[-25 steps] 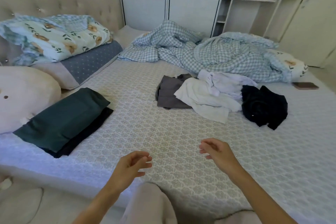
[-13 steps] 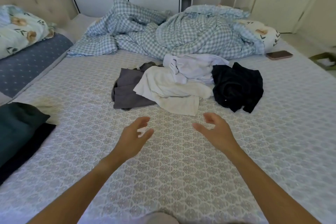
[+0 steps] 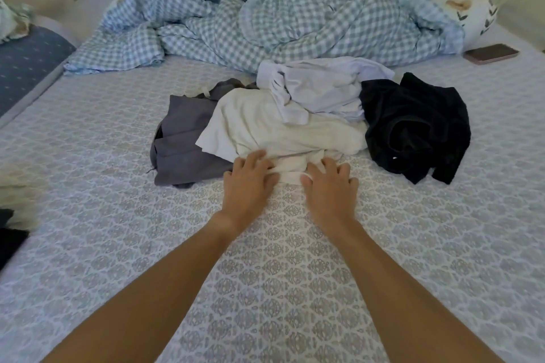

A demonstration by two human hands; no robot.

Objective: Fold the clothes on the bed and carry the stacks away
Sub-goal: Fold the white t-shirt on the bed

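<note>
Hands (image 3: 290, 186) on cream garment (image 3: 283, 132) (near edge).

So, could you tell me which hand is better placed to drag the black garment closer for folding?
The right hand, probably. Both hands rest on the cream garment's near edge, but the black garment lies just beyond the right one; the left hand would have to cross over.

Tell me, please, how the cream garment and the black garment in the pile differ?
The cream garment is pale and lies mid-pile; the black garment is dark and lies at the pile's right edge. The left hand and right hand take hold of the cream one's near edge; nothing touches the black one. Both lie crumpled and unfolded.
</note>
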